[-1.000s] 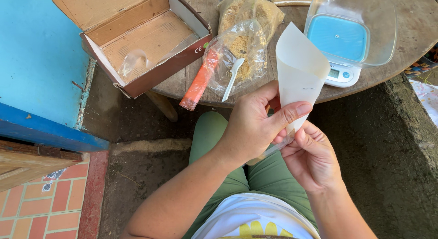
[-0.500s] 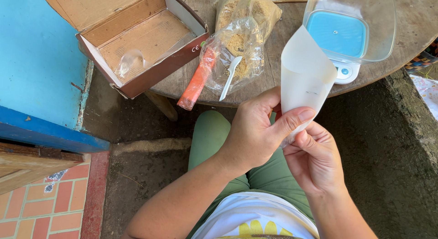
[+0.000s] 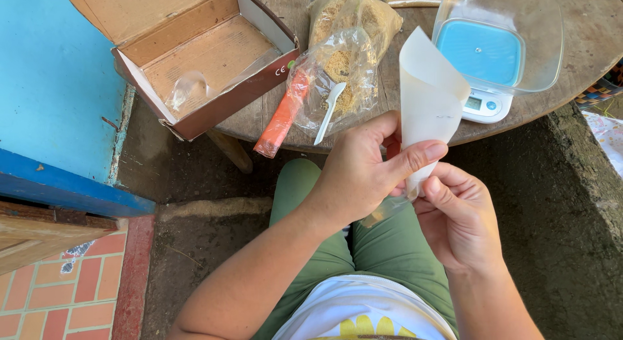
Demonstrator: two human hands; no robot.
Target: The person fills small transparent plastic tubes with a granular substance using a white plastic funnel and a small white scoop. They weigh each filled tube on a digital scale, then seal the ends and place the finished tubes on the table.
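**Paper cone held in both hands over the lap**

Round wooden table [image 3: 571, 74] carries a cardboard box [image 3: 201, 61], a kitchen scale [image 3: 483, 67] and a bagged brown powder [image 3: 344, 61], all within reach. Left hand [image 3: 360, 174] and right hand [image 3: 457, 216] pinch the white paper cone [image 3: 425, 113] upright, apparently to keep it rolled.

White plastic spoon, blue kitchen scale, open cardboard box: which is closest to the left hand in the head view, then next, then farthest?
From the left hand:
1. White plastic spoon, just above it, on the clear bag of grain.
2. Blue kitchen scale, up and to the right on the round wooden table.
3. Open cardboard box, up left, hanging over the table's edge.
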